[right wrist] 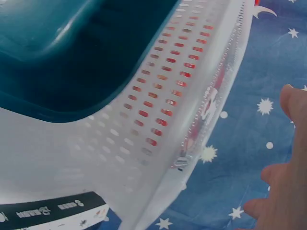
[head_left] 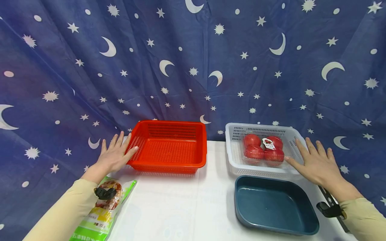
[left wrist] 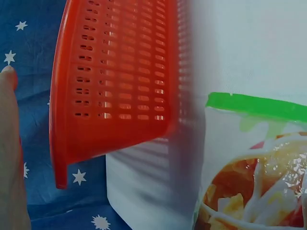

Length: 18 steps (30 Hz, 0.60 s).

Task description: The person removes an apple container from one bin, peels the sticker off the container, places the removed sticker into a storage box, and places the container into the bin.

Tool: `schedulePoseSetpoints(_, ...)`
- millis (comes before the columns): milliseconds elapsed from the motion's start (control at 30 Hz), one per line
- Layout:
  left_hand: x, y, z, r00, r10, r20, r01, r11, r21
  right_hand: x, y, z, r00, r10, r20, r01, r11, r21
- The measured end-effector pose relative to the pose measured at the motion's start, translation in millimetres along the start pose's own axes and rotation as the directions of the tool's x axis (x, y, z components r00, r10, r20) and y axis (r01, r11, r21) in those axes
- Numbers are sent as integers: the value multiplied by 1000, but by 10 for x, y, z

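My left hand [head_left: 114, 156], fingers spread and straight, is beside the left end of the red basket [head_left: 169, 168]; whether it touches the rim I cannot tell. Below that forearm lies a green and white food bag [head_left: 101, 214] with a picture of food on it. Fingers also spread, my right hand [head_left: 316, 164] hovers by the right end of the white basket [head_left: 256, 170]. Inside the white basket sits a clear pack of red fruit [head_left: 254, 151] with a white label. Neither hand holds anything.
A dark teal bin [head_left: 274, 204] stands in front of the white basket. Partly hidden under the right forearm is a dark, flat item with white lettering [right wrist: 53, 211]. The white table [head_left: 169, 204] ends at a blue curtain [head_left: 193, 83] with stars and moons.
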<state>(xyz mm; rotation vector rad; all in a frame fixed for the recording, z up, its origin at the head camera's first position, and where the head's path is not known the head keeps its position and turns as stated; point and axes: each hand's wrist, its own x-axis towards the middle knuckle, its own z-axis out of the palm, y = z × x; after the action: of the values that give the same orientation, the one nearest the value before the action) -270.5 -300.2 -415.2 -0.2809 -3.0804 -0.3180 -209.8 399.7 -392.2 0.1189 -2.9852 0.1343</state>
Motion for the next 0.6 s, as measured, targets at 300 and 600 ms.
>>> schedulePoseSetpoints(300,9,100,-60,1000,15,11,-15,1000,-3,80,10,-130,999,0,-32,0,1000,-17)
schedulePoseSetpoints(600,16,276,-101,998,58,-15,-58,998,-19,130,-15,-243,998,-22,-61,21,1000,-14)
